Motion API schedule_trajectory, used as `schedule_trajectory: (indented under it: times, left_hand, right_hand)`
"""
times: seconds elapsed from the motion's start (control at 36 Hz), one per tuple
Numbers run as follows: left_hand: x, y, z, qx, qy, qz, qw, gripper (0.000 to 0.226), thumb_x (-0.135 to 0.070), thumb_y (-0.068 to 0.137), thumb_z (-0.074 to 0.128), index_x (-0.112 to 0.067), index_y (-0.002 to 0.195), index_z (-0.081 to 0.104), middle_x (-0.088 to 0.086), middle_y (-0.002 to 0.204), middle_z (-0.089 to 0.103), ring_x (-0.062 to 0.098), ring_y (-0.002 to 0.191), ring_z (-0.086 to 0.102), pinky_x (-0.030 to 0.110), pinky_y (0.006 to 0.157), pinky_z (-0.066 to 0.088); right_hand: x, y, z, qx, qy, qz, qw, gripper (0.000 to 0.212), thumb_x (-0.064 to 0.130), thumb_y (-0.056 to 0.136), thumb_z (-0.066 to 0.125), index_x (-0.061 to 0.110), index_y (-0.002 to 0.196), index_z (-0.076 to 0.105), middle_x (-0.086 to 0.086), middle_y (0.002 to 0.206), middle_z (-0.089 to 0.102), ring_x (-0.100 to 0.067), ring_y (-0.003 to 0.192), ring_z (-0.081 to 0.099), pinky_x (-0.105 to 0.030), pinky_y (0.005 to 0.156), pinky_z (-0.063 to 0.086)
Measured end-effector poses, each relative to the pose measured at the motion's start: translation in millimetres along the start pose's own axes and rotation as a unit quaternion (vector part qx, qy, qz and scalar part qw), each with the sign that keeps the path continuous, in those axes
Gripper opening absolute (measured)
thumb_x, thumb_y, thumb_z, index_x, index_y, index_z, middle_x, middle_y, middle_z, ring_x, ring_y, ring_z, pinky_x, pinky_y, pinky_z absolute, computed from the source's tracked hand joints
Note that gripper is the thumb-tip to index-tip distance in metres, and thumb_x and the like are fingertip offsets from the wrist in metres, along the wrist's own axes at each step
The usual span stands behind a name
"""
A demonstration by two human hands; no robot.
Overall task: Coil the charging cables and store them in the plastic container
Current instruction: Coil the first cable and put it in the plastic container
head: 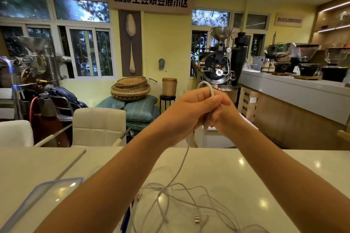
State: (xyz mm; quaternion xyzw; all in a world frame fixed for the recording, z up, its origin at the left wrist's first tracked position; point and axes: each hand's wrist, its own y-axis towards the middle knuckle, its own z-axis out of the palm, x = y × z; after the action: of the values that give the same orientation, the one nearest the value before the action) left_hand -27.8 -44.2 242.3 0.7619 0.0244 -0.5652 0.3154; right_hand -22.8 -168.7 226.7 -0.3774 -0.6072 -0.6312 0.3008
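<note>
Now, the white table [217,166] fills the lower half of the view, its pale top glossy with reflected ceiling lights. At about 7 o'clock on it lies the plastic container's lid [40,197], clear with a blue rim, partly hidden by the left forearm; whether the container itself sits under that arm I cannot tell. At 6 o'clock a loose tangle of white charging cables [181,200] sprawls over the tabletop, with a metal USB plug [197,219] lying flat among the strands.

Both hands are raised together above the table's far edge, just right of centre. The left hand [195,108] is curled closed, fingers folded over a white cable [209,86] that arches in a small loop out of the top of the fist. The right hand [225,114] presses against the left, fingers bent and pinching the same cable. From under the joined hands one strand drops down to the tangle.
</note>
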Motion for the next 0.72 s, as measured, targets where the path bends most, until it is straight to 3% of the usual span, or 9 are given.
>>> schedule_trajectory:
  times: [0.06, 0.08, 0.11, 0.19, 0.28, 0.44, 0.56, 0.64, 0.72]
  left_hand:
    - [-5, 8, 0, -0.005, 0.026, 0.014, 1.000, 0.029, -0.014, 0.093, 0.037, -0.018, 0.074, 0.059, -0.010, 0.047, 0.051, 0.004, 0.048, 0.046, 0.012, 0.051, 0.042]
    - [-6, 12, -2, -0.010, 0.035, 0.022, 0.999, 0.029, -0.014, 0.093, 0.038, -0.018, 0.073, 0.058, -0.011, 0.047, 0.050, 0.004, 0.048, 0.046, 0.011, 0.050, 0.041]
    - [-8, 16, -3, -0.014, 0.042, 0.026, 0.999, 0.029, -0.013, 0.093, 0.038, -0.018, 0.073, 0.057, -0.010, 0.046, 0.050, 0.005, 0.047, 0.044, 0.013, 0.049, 0.040]
    - [-9, 27, -13, -0.032, 0.060, 0.023, 0.997, 0.030, -0.011, 0.095, 0.035, -0.015, 0.072, 0.054, -0.009, 0.043, 0.049, 0.006, 0.046, 0.040, 0.017, 0.048, 0.035]
    - [-3, 34, -25, -0.070, 0.089, 0.019, 0.993, 0.031, -0.009, 0.095, 0.033, -0.014, 0.071, 0.051, -0.008, 0.043, 0.046, 0.007, 0.045, 0.036, 0.021, 0.048, 0.029]
    - [19, 35, -54, -0.107, 0.178, -0.019, 0.978, 0.028, -0.010, 0.096, 0.033, -0.011, 0.072, 0.046, 0.000, 0.054, 0.038, 0.001, 0.039, 0.035, 0.009, 0.042, 0.033]
    - [32, 34, -67, -0.124, 0.191, -0.033, 0.973, 0.031, -0.006, 0.096, 0.032, -0.010, 0.066, 0.040, 0.002, 0.056, 0.036, -0.002, 0.036, 0.034, 0.007, 0.040, 0.030]
    - [47, 34, -68, -0.125, 0.211, -0.043, 0.968, 0.036, -0.007, 0.096, 0.031, -0.014, 0.061, 0.032, 0.002, 0.057, 0.030, 0.000, 0.039, 0.031, 0.012, 0.042, 0.028]
    - [66, 31, -66, -0.123, 0.241, -0.064, 0.961, 0.037, -0.012, 0.096, 0.033, -0.018, 0.059, 0.035, 0.000, 0.061, 0.034, 0.010, 0.052, 0.033, 0.022, 0.057, 0.034]
  right_hand:
    - [-13, -4, 5, -0.026, 0.042, 0.030, 0.998, 0.018, 0.010, 0.079, 0.050, 0.012, 0.070, 0.066, 0.005, 0.057, 0.057, 0.001, 0.050, 0.056, -0.014, 0.051, 0.047]
    - [-19, -6, 8, -0.023, 0.069, 0.046, 0.996, 0.017, 0.012, 0.086, 0.048, 0.001, 0.083, 0.061, 0.000, 0.065, 0.059, -0.006, 0.060, 0.059, -0.019, 0.056, 0.050]
    - [-25, -9, 11, -0.009, 0.100, 0.063, 0.993, 0.018, 0.015, 0.087, 0.050, 0.000, 0.087, 0.059, -0.002, 0.068, 0.063, -0.012, 0.067, 0.061, -0.022, 0.059, 0.053]
    - [-36, -21, 21, 0.025, 0.190, 0.149, 0.970, 0.013, 0.012, 0.086, 0.049, 0.008, 0.085, 0.061, 0.000, 0.060, 0.070, -0.013, 0.058, 0.066, -0.022, 0.056, 0.056]
    - [-40, -32, 24, 0.052, 0.180, 0.210, 0.960, 0.015, 0.013, 0.089, 0.047, 0.016, 0.090, 0.062, 0.002, 0.055, 0.066, -0.009, 0.049, 0.062, -0.021, 0.052, 0.054]
    - [-37, -43, 17, 0.106, -0.079, 0.226, 0.965, 0.017, 0.015, 0.092, 0.046, 0.027, 0.089, 0.058, 0.007, 0.050, 0.061, -0.002, 0.039, 0.046, -0.013, 0.042, 0.040]
    - [-28, -42, 6, 0.109, -0.187, 0.225, 0.950, 0.014, 0.014, 0.091, 0.047, 0.020, 0.078, 0.047, 0.005, 0.054, 0.059, 0.001, 0.033, 0.041, -0.011, 0.036, 0.032]
    - [-17, -35, 2, 0.142, -0.290, 0.217, 0.921, 0.019, 0.017, 0.090, 0.049, 0.023, 0.073, 0.045, 0.006, 0.058, 0.058, 0.004, 0.033, 0.042, -0.008, 0.037, 0.032]
    - [-7, -24, -3, 0.181, -0.424, 0.162, 0.872, 0.015, 0.019, 0.088, 0.053, 0.024, 0.075, 0.051, 0.011, 0.062, 0.052, 0.004, 0.048, 0.047, -0.007, 0.044, 0.034]
